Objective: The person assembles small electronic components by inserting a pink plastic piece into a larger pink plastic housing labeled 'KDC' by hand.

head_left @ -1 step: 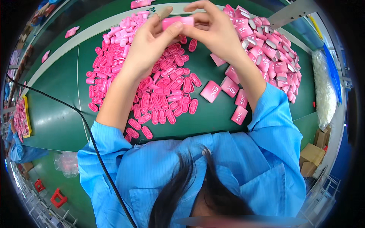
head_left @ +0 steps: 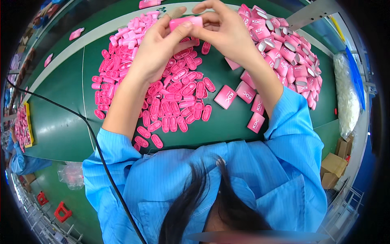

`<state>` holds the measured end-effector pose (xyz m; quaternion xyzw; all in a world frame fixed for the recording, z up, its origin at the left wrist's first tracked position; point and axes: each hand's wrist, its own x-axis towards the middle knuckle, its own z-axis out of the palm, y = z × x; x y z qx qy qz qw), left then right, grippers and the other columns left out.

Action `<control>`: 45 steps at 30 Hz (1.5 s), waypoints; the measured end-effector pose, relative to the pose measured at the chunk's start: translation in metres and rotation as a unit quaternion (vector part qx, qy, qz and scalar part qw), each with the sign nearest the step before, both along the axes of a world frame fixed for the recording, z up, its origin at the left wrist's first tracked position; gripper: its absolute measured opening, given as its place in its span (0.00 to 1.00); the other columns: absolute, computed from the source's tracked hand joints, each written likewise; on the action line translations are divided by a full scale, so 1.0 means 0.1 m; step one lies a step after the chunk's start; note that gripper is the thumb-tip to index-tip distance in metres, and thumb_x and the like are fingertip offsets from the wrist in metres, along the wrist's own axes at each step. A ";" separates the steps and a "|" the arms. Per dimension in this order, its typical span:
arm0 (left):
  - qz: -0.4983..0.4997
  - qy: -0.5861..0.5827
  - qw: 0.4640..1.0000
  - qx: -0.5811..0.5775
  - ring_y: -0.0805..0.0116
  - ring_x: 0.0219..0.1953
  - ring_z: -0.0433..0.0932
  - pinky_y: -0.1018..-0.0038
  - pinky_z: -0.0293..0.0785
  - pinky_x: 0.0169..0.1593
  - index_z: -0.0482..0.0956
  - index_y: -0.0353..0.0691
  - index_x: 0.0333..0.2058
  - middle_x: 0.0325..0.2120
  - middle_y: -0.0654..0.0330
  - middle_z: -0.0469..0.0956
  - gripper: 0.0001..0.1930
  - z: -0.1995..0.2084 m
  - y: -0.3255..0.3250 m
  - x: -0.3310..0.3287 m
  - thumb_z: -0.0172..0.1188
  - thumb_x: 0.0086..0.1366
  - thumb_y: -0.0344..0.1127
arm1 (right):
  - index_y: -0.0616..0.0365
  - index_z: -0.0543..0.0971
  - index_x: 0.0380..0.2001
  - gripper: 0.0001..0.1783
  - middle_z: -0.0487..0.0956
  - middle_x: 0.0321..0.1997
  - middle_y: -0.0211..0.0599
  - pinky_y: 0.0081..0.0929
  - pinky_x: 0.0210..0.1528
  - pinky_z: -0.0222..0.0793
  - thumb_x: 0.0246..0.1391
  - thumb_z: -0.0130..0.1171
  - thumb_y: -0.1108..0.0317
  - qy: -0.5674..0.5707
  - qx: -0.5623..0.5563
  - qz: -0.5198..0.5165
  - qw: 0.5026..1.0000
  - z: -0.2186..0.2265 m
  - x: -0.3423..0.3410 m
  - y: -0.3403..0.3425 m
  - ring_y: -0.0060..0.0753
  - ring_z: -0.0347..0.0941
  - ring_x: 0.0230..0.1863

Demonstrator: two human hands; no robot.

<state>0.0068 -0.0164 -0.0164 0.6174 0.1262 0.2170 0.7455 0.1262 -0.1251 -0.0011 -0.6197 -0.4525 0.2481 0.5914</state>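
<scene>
Both hands meet at the far side of the green work table, holding one pink plastic casing between them. My left hand grips its left end, thumb across the near face; a beige covering wraps one fingertip. My right hand pinches the right end with thumb and fingers, its index finger raised and curved. Below my left forearm spreads a heap of bright pink oval caps, hollow sides mostly up. Lighter pink nozzle-like pieces are piled behind it. Right of my right hand rises a mound of pink casing shells with pale openings.
Several loose casing shells lie nearer me, right of the caps. A black cable hangs across the left side. A pale conveyor rail curves behind, with pink items beyond. Cardboard boxes and a clear plastic bag stand right.
Both hands and the pink casing have shifted slightly left. The piles on the table look the same.
</scene>
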 end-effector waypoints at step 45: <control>-0.034 -0.026 0.997 -0.064 0.71 0.34 0.75 0.78 0.74 0.40 0.68 0.31 0.42 0.34 0.57 0.73 0.17 -0.11 -0.05 -0.05 0.60 0.53 0.25 | 0.66 0.75 0.39 0.14 0.77 0.35 0.38 0.19 0.41 0.70 0.47 0.59 0.74 0.073 -0.018 0.018 0.997 -0.13 0.09 -0.19 0.24 0.74 0.36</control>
